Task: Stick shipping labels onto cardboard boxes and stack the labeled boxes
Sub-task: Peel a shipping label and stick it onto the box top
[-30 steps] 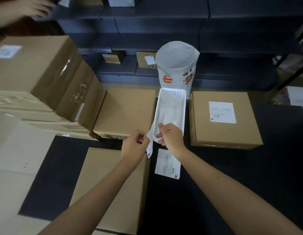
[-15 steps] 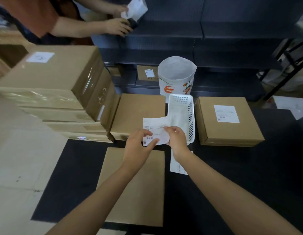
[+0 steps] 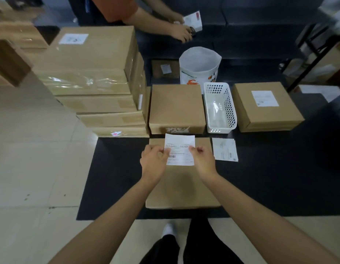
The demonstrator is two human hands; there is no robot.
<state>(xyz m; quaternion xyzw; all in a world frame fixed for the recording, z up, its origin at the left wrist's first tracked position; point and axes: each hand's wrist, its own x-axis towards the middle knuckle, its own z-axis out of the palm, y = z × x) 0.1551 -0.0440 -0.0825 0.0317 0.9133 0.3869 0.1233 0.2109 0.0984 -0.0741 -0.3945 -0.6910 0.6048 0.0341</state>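
Observation:
A white shipping label (image 3: 180, 150) with a barcode is stretched flat between my hands over the far end of a plain cardboard box (image 3: 182, 187) on the black mat. My left hand (image 3: 154, 163) pinches the label's left edge and my right hand (image 3: 202, 161) pinches its right edge. A second label sheet (image 3: 224, 149) lies on the mat to the right of the box. A plain box (image 3: 177, 107) sits just beyond. A labelled box (image 3: 266, 106) lies at the right. A stack of taped boxes (image 3: 93, 80) with a label on top stands at the left.
A white perforated basket (image 3: 220, 108) stands between the plain and the labelled box, with a white printed bag (image 3: 199, 65) behind it. Another person's hands (image 3: 181, 32) hold a white packet at the dark shelving. The black mat (image 3: 279, 178) borders a tiled floor (image 3: 32, 168).
The label has come down from in front of the basket to just above the near box's far end. It is now spread flat between both hands. The view has tilted downward.

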